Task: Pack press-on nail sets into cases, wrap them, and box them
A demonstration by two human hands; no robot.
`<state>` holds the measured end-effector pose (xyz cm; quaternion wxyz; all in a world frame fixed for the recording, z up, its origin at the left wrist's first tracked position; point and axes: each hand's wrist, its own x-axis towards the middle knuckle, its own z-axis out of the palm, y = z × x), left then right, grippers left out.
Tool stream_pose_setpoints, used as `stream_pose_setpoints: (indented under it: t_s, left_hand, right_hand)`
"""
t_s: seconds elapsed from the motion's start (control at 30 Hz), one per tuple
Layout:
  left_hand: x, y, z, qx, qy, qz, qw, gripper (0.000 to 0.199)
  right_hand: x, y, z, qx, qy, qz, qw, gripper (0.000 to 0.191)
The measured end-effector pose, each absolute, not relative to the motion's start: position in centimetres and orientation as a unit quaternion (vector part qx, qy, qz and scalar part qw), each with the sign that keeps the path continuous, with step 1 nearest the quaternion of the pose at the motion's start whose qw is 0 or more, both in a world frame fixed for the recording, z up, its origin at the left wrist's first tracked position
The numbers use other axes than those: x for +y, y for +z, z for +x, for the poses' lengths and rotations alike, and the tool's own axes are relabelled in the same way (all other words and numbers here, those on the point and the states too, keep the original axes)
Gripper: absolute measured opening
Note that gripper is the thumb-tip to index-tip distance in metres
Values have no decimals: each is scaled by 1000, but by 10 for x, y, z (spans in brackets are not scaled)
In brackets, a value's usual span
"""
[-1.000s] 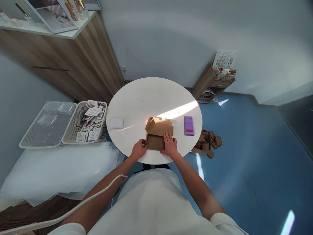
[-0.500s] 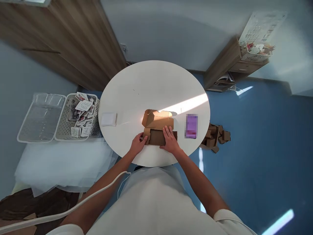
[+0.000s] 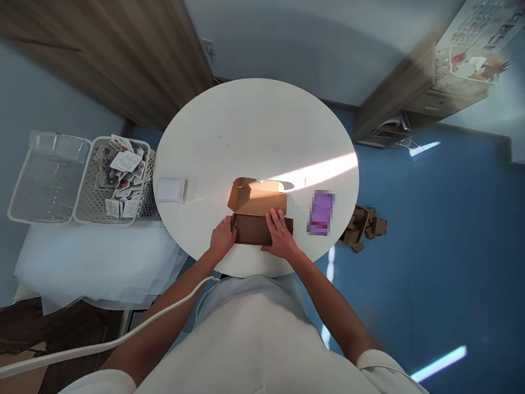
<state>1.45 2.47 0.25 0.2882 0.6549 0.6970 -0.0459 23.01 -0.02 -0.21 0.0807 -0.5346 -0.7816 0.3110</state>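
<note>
An open brown cardboard box [image 3: 251, 230] lies near the front edge of the round white table [image 3: 254, 126], its lid flap [image 3: 260, 198] folded back away from me. My left hand [image 3: 223, 238] grips the left side wall of the box, fingers on its outer side and thumb towards the inside. My right hand [image 3: 279, 235] lies over the right part of the box with its fingers stretched out, pressing down inside it. Right of the box is a purple item [image 3: 322, 212], blurred out. A white stack of small sheets or a packet [image 3: 171, 190] rests at the table's left edge.
Left of the table stands a white basket [image 3: 150, 158] full of printed packets, beside a clear bin [image 3: 45, 180]. White sheets [image 3: 94, 268] lie below them. Brown cardboard pieces [image 3: 363, 227] are on the right, beyond the table's edge. A white cable [image 3: 123, 342] crosses my left arm.
The box's left side flap, which lay folded inward, now stands up, and my left hand has closed around it. My right hand stays on the box. The whole view has shifted slightly.
</note>
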Motion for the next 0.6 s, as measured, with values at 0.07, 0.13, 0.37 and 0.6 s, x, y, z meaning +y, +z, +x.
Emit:
stream_pose_setpoints:
  t_s: [0.07,0.13,0.37,0.6]
  left_hand:
    - [25,2,17,702,-54,653,277,24]
    - [24,2,17,704,-44,650,281,24]
    - [19,18,6,674,18,658,335,93]
    - [40,28,8,600,-99,723,328,120]
  right_hand:
    - [-2,-1,227,-778,305,-543,81,116]
    - [-3,-1,225,-775,300,-551,80,117]
    - [-3,1,226,-772,298,-557,68,112]
    - [1,3,230,-788,290,-541,55,112]
